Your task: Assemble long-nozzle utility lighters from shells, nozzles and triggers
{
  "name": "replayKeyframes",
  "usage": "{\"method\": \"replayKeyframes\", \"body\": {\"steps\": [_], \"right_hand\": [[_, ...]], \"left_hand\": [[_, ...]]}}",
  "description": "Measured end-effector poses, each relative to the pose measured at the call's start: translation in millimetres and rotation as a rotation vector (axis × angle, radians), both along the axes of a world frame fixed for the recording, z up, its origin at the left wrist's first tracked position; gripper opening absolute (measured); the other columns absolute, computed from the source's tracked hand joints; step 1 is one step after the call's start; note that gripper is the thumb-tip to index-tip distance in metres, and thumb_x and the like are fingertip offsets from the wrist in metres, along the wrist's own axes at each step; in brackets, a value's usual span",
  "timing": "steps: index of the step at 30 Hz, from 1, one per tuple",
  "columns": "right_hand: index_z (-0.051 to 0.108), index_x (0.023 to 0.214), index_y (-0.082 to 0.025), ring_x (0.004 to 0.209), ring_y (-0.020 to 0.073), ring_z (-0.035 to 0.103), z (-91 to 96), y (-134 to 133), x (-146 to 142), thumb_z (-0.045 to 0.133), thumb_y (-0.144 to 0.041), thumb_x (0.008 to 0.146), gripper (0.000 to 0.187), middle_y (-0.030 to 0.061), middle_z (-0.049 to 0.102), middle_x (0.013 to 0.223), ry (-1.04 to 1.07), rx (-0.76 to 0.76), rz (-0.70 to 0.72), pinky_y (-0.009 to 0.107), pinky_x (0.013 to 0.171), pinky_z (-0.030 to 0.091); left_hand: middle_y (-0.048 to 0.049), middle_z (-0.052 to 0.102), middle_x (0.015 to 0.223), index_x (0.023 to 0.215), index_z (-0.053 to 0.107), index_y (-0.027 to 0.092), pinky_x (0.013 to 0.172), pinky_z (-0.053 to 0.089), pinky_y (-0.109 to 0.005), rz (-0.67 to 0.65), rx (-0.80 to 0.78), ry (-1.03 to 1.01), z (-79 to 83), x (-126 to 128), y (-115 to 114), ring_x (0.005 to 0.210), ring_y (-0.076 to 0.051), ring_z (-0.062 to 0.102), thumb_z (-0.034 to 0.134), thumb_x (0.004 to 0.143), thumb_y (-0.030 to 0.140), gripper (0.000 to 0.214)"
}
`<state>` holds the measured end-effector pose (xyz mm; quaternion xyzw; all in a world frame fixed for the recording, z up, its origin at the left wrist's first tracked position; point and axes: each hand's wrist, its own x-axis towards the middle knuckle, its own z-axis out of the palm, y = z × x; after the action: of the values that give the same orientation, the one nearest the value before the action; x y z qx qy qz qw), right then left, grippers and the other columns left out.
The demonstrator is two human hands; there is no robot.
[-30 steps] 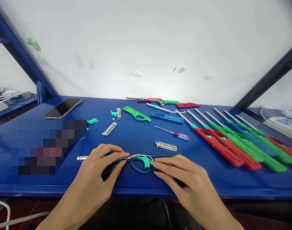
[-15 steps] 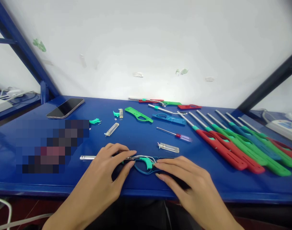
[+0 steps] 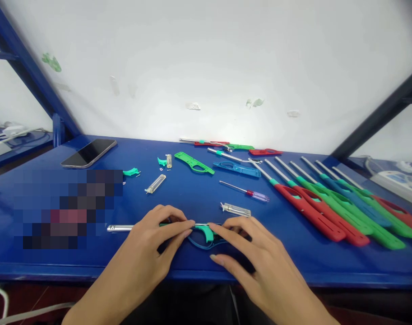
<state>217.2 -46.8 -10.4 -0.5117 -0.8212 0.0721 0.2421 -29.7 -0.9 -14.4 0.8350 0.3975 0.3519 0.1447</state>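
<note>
A half-built blue long-necked lighter [image 3: 201, 239] lies near the table's front edge, with a teal trigger [image 3: 206, 232] in its open shell and a metal tube [image 3: 119, 228] sticking out to the left. My left hand [image 3: 158, 239] pinches the neck where tube meets shell. Over the handle end, my right hand [image 3: 246, 243] has its fingers curled and fingertips pressed on the shell beside the trigger. Both hands hide most of the shell.
A row of finished red, green and blue lighters [image 3: 330, 198] lies at the right. Loose parts sit behind my hands: a clear fuel tank [image 3: 235, 209], a red-handled screwdriver [image 3: 246, 191], a green shell [image 3: 193, 162], a blue shell [image 3: 238, 169]. A phone [image 3: 89, 152] rests at back left.
My right hand has slid left along the lighter's handle, closer to the trigger and my left hand. The white wire seen above the shell is no longer showing.
</note>
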Motion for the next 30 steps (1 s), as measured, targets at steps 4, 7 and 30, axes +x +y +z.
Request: {"method": "replayKeyframes", "body": {"steps": [4,7,30], "right_hand": [[0.064,0.142,-0.037,0.113,0.0273,0.070,-0.4,-0.5,0.1,0.062,-0.041,0.106,0.037,0.0063,0.068,0.124,-0.005,-0.003,-0.009,0.048,0.096,0.063],[0.063,0.142,-0.038,0.113,0.0266,0.070,-1.1,-1.0,-0.3,0.063,-0.040,0.105,0.037,0.0060,0.068,0.124,0.007,-0.006,-0.010,0.046,0.095,0.063],[0.070,0.135,-0.035,0.118,0.0283,0.069,0.0,-1.9,-2.4,0.064,-0.038,0.105,0.031,0.0055,0.070,0.127,0.047,-0.054,-0.037,0.049,0.101,0.061]], "left_hand": [[0.0019,0.068,0.114,0.116,0.074,0.032,0.092,0.052,-0.026,0.003,0.000,0.011,-1.0,-0.2,-2.6,0.103,-0.015,0.066,0.058,0.108,0.019,0.022],[0.0033,0.068,0.115,0.117,0.072,0.033,0.093,0.051,-0.025,0.000,-0.024,-0.003,-1.6,-0.8,-3.8,0.103,-0.014,0.066,0.057,0.109,0.019,0.022],[0.0011,0.068,0.115,0.112,0.072,0.030,0.095,0.052,-0.028,0.011,-0.033,0.013,-2.0,-0.7,-3.5,0.103,-0.016,0.068,0.055,0.110,0.020,0.020]]}}
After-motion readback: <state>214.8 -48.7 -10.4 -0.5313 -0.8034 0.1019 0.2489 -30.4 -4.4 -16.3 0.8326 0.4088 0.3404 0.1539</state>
